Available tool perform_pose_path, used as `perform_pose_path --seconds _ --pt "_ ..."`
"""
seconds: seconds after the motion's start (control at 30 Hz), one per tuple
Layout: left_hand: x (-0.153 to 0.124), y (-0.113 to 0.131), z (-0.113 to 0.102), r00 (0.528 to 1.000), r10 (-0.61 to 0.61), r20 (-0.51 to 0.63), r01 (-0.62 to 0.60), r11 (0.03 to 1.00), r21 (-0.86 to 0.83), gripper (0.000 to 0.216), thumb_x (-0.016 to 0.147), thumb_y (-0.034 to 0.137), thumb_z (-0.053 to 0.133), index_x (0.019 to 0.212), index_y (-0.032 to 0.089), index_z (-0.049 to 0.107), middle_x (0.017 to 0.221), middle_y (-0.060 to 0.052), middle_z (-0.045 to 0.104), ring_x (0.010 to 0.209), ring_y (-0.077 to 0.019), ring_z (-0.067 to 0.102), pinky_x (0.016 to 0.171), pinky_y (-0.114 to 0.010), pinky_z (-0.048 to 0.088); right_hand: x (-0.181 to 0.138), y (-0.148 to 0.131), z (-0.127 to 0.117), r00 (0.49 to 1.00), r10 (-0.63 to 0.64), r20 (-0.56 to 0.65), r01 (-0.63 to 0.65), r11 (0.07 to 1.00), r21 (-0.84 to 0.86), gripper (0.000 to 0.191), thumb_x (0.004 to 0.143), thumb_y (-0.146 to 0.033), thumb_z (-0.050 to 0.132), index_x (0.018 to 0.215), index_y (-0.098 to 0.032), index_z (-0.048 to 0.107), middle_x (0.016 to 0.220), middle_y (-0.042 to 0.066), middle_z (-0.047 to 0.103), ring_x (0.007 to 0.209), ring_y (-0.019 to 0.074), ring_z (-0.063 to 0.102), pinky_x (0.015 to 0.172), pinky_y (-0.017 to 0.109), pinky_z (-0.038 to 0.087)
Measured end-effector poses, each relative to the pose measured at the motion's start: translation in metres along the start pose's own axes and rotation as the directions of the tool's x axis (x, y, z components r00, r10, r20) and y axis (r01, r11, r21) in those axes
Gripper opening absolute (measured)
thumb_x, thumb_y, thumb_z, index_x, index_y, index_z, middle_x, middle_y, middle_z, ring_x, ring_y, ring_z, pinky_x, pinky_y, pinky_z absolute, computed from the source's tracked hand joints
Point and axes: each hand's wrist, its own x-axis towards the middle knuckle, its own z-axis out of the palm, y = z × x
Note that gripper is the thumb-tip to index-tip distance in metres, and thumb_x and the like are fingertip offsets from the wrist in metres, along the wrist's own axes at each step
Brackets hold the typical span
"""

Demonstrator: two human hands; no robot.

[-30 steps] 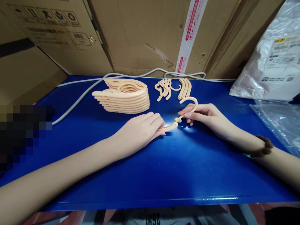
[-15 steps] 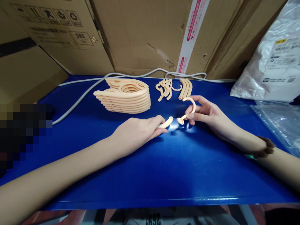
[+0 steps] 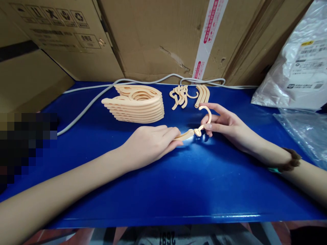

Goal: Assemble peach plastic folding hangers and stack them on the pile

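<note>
My left hand is closed on a beige plastic hanger arm, whose free end points right. Most of that piece is hidden by the fingers. Between the thumb and fingers of my right hand is a beige hanger hook, curve upward, with its flat round base at the lower left. The tip of the arm is right beside this base; whether they touch I cannot tell. Farther back lie a heap of loose hooks and several curved hanger arms side by side.
A stack of beige folded hanger pieces stands at the back left of the blue table. A grey cable runs along the back, before cardboard boxes. A white plastic parcel and clear plastic film are at right.
My left hand has turned a little, and the hanger arm's tip has come right and slightly down, closer to the hook's base. My right hand has hardly moved.
</note>
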Motion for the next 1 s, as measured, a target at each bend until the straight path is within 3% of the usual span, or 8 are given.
perform_pose_path --seconds 0.73,1.0 --pt "0.0029 -0.0004 0.0028 0.989 0.121 -0.082 -0.117 0.992 0.049 0.044 0.109 0.031 0.024 0.094 0.013 0.061 0.071 0.001 0.058 0.063 -0.0138 0.056 0.051 -0.027 0.038 -0.0005 0.0016 -0.0008 0.999 -0.023 0.024 0.023 1.0 0.0 0.06 0.084 -0.021 0.074 0.138 -0.031 0.051 0.091 -0.002 0.068 0.074 0.0089 0.061 0.059 0.019 0.046" --pt "0.0033 0.0011 0.002 0.994 0.106 -0.038 -0.107 0.994 -0.016 0.046 0.109 0.035 0.02 0.096 0.014 0.06 0.074 0.0 0.059 0.064 -0.0119 0.055 0.053 -0.024 0.039 -0.0004 0.0014 -0.0009 1.0 -0.009 0.022 0.009 1.0 -0.012 0.062 0.084 -0.022 0.074 0.14 -0.03 0.05 0.091 -0.002 0.067 0.073 0.0089 0.059 0.06 0.02 0.046"
